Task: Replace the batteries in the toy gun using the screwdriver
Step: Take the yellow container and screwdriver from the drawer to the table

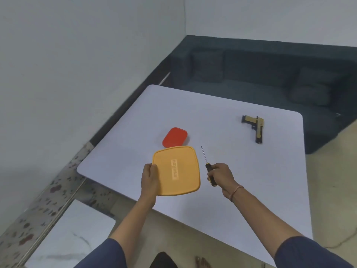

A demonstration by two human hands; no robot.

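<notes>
A tan and black toy gun [255,128] lies on the far right part of the white table [241,171], well away from both hands. My right hand [222,176] grips the black and yellow handle of a screwdriver [208,169], its thin shaft pointing away from me. My left hand [149,177] holds the left edge of a square yellow lid [176,171] with raised lettering, held above the table near its front edge. No batteries are visible.
A red lidded container [174,137] sits on the table just behind the yellow lid. A dark sofa [270,82] stands beyond the table's far edge. A low white surface [71,235] lies to the lower left over speckled flooring.
</notes>
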